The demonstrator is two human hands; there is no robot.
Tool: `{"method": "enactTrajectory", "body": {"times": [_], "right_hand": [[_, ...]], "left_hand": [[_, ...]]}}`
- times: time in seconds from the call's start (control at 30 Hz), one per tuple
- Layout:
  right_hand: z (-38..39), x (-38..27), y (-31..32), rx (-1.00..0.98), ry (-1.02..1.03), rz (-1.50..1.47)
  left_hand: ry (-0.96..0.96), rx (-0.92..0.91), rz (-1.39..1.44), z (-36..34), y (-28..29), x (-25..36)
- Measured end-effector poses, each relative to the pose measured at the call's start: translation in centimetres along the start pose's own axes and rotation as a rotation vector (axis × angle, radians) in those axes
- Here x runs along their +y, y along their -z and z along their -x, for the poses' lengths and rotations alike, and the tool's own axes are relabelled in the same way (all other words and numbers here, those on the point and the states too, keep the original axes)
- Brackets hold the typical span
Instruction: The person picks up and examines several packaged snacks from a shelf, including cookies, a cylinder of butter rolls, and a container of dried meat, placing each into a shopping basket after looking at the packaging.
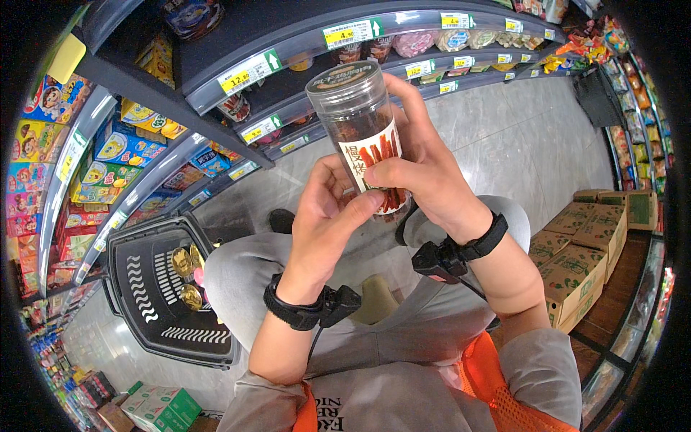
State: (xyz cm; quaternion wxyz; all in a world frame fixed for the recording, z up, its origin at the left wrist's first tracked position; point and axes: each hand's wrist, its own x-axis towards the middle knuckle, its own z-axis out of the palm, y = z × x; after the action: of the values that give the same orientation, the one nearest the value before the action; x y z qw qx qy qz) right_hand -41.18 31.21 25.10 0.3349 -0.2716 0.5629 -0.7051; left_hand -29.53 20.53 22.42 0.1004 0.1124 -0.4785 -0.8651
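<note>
A clear plastic jar (353, 119) of dark dried snack sticks is held up before me, tilted slightly to the left. Its round dark lid is on, and a white label with red sticks faces me. My left hand (327, 198) grips the lower left side, thumb on the label near the base. Around the right side wraps my right hand (421, 155), its thumb lying across the label and its fingers behind the jar. Both wrists wear black straps with small devices.
A black shopping basket (155, 245) with several gold-topped tins (191, 297) stands at my left. Shelves with price tags (248, 75) curve ahead, boxed snacks (108, 180) fill the left shelves. Cardboard cartons (576, 273) are stacked at right; a green-white carton (162, 407) is at lower left.
</note>
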Motion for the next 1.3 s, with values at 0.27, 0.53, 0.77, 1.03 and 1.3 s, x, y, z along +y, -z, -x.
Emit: {"method": "enactTrajectory", "body": {"times": [0.27, 0.53, 0.77, 1.03, 1.3], "right_hand": [[-0.3, 1.3, 0.3, -0.08, 0.28, 0.207], [-0.4, 1.8, 0.2, -0.089, 0.371, 0.276], [-0.2, 2.0, -0.1, -0.076, 0.373, 0.156], [-0.5, 2.4, -0.2, -0.046, 0.411, 0.267], [0.0, 0.9, -2.0, -0.169, 0.503, 0.508]], "left_hand": [[-0.023, 0.136, 0.01, -0.3, 0.4, -0.5], [-0.004, 0.213, -0.084, -0.1, 0.4, -0.5], [-0.031, 0.226, -0.119, 0.0, 0.7, -1.1], [-0.301, 0.285, 0.146, -0.1, 0.3, 0.0], [-0.479, 0.173, -0.426, 1.8, 1.6, 2.9]]}}
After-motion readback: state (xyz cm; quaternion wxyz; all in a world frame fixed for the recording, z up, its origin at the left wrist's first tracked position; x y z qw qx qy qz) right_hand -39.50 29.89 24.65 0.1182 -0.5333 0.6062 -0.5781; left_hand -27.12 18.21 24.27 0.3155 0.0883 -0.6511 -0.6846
